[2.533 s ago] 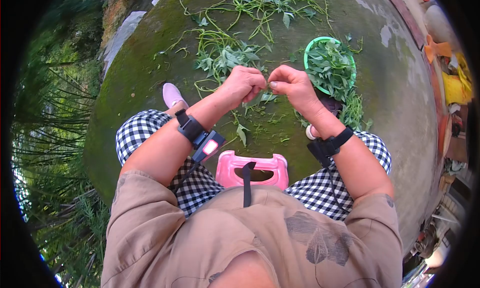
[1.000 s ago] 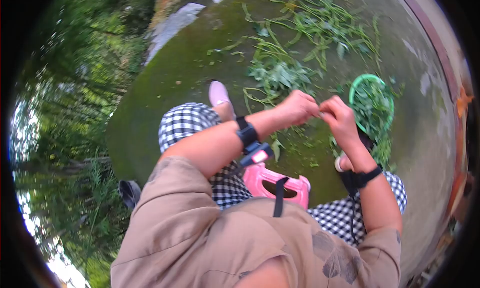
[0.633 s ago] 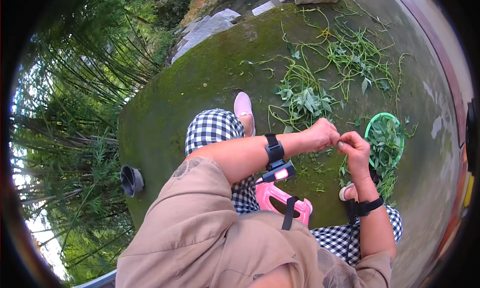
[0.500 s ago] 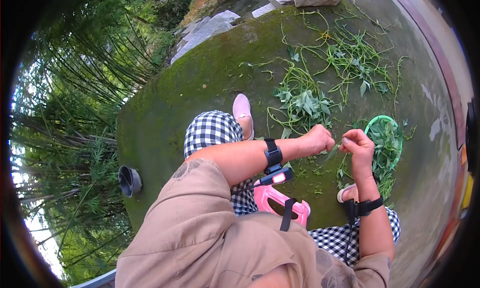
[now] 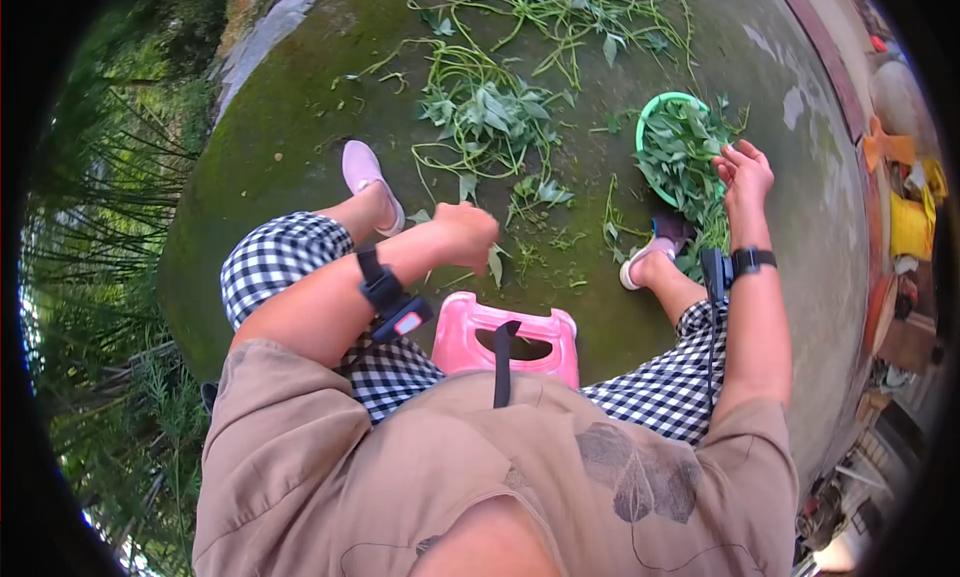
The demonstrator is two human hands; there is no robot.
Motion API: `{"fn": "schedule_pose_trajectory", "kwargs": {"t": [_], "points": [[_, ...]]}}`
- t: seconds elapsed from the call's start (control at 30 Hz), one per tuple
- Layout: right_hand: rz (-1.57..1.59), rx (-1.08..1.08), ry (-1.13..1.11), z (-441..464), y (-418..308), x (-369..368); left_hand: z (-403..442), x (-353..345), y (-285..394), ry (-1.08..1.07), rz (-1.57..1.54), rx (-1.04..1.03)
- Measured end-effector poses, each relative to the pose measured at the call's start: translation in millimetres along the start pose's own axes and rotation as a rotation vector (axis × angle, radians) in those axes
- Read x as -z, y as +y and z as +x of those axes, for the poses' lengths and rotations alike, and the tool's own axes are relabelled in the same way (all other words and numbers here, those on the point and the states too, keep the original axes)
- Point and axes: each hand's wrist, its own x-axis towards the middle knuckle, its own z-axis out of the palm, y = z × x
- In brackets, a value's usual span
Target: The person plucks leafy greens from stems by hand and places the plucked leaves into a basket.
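Observation:
My left hand (image 5: 462, 237) is closed, held above the ground in front of the pink stool, with a green leafy sprig (image 5: 496, 264) hanging from its fingers. My right hand (image 5: 747, 177) is at the right edge of a round basket with a green rim (image 5: 641, 137), its fingers apart beside the leaves. Picked green leaves (image 5: 680, 152) heap up inside the basket and spill over its near side. Beyond my left hand lies a pile of leafy vines (image 5: 490, 117) with long stems.
Another tangle of vines (image 5: 600, 17) lies farther off on the mossy concrete (image 5: 290, 107). A pink plastic stool (image 5: 453, 332) stands between my legs. Small green scraps (image 5: 540, 245) litter the ground. Bamboo grows along the left; household items line the right edge.
My hands were together over a leaf and have now parted. The right one has moved to the basket's edge and opened; the left has drawn back. The view has shifted.

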Motion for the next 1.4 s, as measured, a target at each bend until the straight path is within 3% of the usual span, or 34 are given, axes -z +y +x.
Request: {"fn": "schedule_pose_trajectory", "kwargs": {"t": [0.1,0.17,0.2,0.23,0.3,0.37,0.43,0.47,0.6,0.7,0.83,0.97,1.1,1.23,1.4], "points": [[-0.276,-0.132,0.139,20,62,7,11,-19,-10,0.115,-0.04,0.154],[-0.37,-0.233,-0.195,20,117,-6,3,-12,-6,0.217,-0.103,0.086],[-0.503,-0.267,-0.271,-38,90,-38,0,-14,-9,0.286,-0.18,0.026],[-0.676,-0.231,-0.456,-37,132,-53,-4,-14,-11,0.358,-0.257,-0.03],[-0.906,-0.145,-0.812,-66,173,-88,-9,-7,-9,0.316,-0.189,-0.065],[-1.051,-0.107,-0.929,-90,205,-125,-9,-7,-7,0.279,-0.153,-0.074],[-1.073,0.064,-0.863,-110,221,-151,-6,-7,-4,0.254,-0.142,-0.061],[-1.123,-0.018,-0.848,-114,224,-166,-6,-6,-2,0.27,-0.159,-0.068],[-1.326,0.257,-0.873,-126,245,-196,-8,1,-2,0.292,-0.235,-0.069],[-1.324,0.281,-0.791,-124,251,-210,-11,8,-7,0.317,-0.255,-0.062],[-1.21,0.437,-0.867,-124,230,-197,-21,20,-6,0.384,-0.265,-0.05],[-1.406,0.35,-1.008,-127,222,-174,-27,20,3,0.432,-0.266,-0.111],[-1.032,0.087,-1.113,-98,314,-166,-34,14,10,0.359,-0.244,-0.149],[-0.64,-0.497,-0.998,-126,243,-181,-31,9,14,0.338,-0.197,-0.155],[-0.486,-0.467,-0.739,-115,255,-194,-31,13,12,0.404,-0.191,-0.156]]}}
